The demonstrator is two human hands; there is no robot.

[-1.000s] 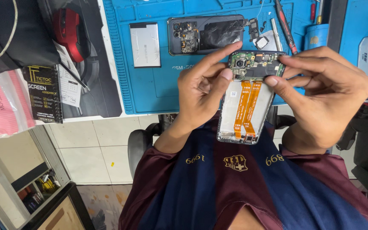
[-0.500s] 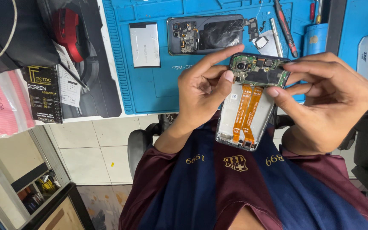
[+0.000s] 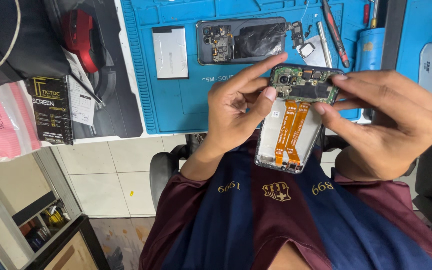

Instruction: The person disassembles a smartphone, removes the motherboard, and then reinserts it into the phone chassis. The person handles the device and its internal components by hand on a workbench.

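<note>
Head view shows an opened phone [image 3: 296, 117], back cover off, held upright in the air above the person's lap, in front of the near edge of a blue work mat [image 3: 176, 107]. Its green circuit board [image 3: 303, 85] sits at the top end; two orange ribbon cables [image 3: 288, 132] run down over the pale inner frame. Left hand [image 3: 238, 107] pinches the phone's upper left edge, forefinger stretched along the top rim and thumb pressed near the board's lower left corner. Right hand [image 3: 391, 127] grips the upper right edge, thumb at the board's lower right corner, fingers closed over the rim. Both wrists are bent inward, holding the phone between them. Risk, as judged: the lower half hangs unsupported, so a slip of either pinch could drop it to the lap or the tiled floor [image 3: 101, 175]; thumb pressure beside the board could strain the ribbon cables or their connectors. On the mat lie a second dismantled phone [image 3: 241, 41], a flat silver battery [image 3: 170, 52], small loose parts [image 3: 303, 42] and a red-handled screwdriver [image 3: 335, 32]. A black box [image 3: 51, 110] rests left of the mat.
</note>
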